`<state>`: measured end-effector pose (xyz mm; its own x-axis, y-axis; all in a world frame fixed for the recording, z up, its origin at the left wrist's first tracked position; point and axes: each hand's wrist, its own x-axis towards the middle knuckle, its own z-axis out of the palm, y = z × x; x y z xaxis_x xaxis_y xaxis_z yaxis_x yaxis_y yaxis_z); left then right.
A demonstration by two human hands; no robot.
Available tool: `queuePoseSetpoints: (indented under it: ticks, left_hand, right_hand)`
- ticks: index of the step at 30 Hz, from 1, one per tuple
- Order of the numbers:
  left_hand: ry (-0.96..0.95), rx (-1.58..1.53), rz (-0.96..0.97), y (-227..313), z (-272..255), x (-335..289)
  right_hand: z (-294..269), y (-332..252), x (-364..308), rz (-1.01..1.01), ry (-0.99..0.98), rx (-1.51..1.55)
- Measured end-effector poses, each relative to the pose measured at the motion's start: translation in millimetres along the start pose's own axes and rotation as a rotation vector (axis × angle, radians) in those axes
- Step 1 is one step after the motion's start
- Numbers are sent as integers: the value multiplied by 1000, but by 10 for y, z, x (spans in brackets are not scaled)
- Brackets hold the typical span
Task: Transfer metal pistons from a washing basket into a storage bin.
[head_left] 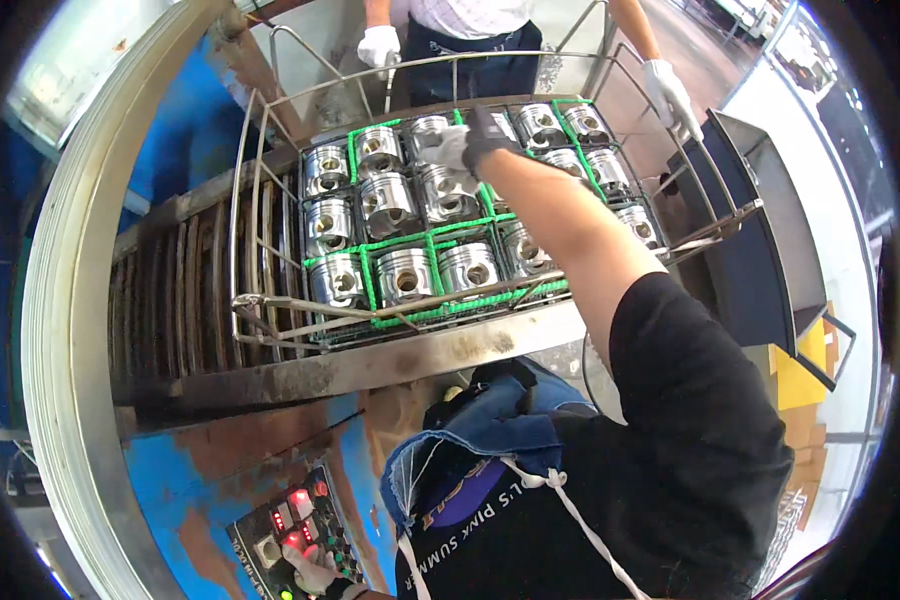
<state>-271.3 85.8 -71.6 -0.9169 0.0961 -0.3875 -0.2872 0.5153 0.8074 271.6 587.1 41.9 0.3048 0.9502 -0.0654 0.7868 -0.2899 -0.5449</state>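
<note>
My right hand (pixel 452 150), in a pale glove with a dark wrist band, reaches across a wire basket (pixel 260 215) of shiny metal pistons. It is at a piston (pixel 448 195) in the middle rows; its small, smeared fingers do not show whether they grip. Green-wrapped dividers (pixel 400 242) separate the pistons, which stand in several rows. Low on the left, my gloved left hand (pixel 313 572) is at a control panel (pixel 270 545) with red-lit displays and buttons. Its fingers stretch toward a red-lit button, holding nothing.
A co-worker stands across the basket, one gloved hand (pixel 378 47) with a thin tool, the other gloved hand (pixel 670 95) by the right rail. A roller conveyor (pixel 185 290) runs left beneath a metal frame (pixel 55 300). A dark metal bin (pixel 740 220) stands at right.
</note>
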Motion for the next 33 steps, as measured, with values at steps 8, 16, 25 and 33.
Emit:
queuePoseSetpoints:
  ticks: [8,16,25,33]
  left_hand:
    - [-129,19,-34,-4,-38,307]
    - [-371,-33,-208,-56,-67,797]
    - [-1159,226,-372,-401,814,754]
    - [-1501,413,356,-167,1822,-104]
  right_hand:
    - [-1142,1285,-141,456,-25,-249]
    - [-1267,756,-1346,283,-29,-26]
    - [-990,-304,-2512,85,-649,77]
    - [-1664,722,-2929,569,37,-102]
